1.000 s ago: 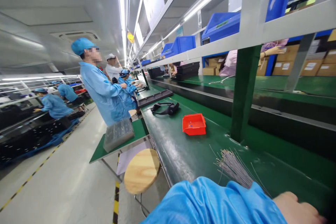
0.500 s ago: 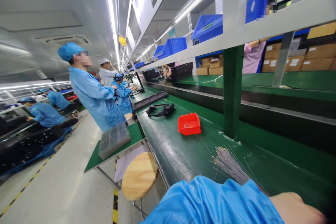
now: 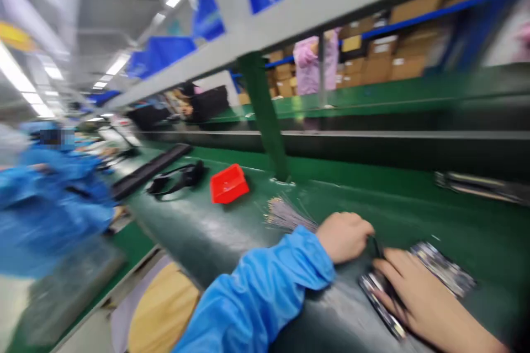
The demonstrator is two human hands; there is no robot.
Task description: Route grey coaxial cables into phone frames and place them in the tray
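My left hand [image 3: 344, 236], in a blue sleeve, is closed with its fingertips pinched at the upper end of a thin black strand [image 3: 376, 247]. The strand runs down toward my right hand [image 3: 416, 295]. My right hand is curled over a small dark device with shiny edges [image 3: 383, 304], fingers and thumb around it, low over the bench. Blur hides its exact kind. Beyond my right hand lies a flat piece that looks like electronic boards [image 3: 445, 268]. A bundle of thin grey wires [image 3: 287, 214] lies just beyond my left wrist.
A red bin [image 3: 229, 183], a black strapped item [image 3: 176, 179] and a long dark tray [image 3: 151, 171] lie along the green bench [image 3: 223, 231]. A green post [image 3: 265, 116] rises at the back. Left are a wooden stool [image 3: 163, 309] and blue-clad people [image 3: 53, 198].
The view has swung right, so the bin, wires and stool sit farther left. My right hand, the small device and the board-like piece have come into view, and my left hand shows fully.
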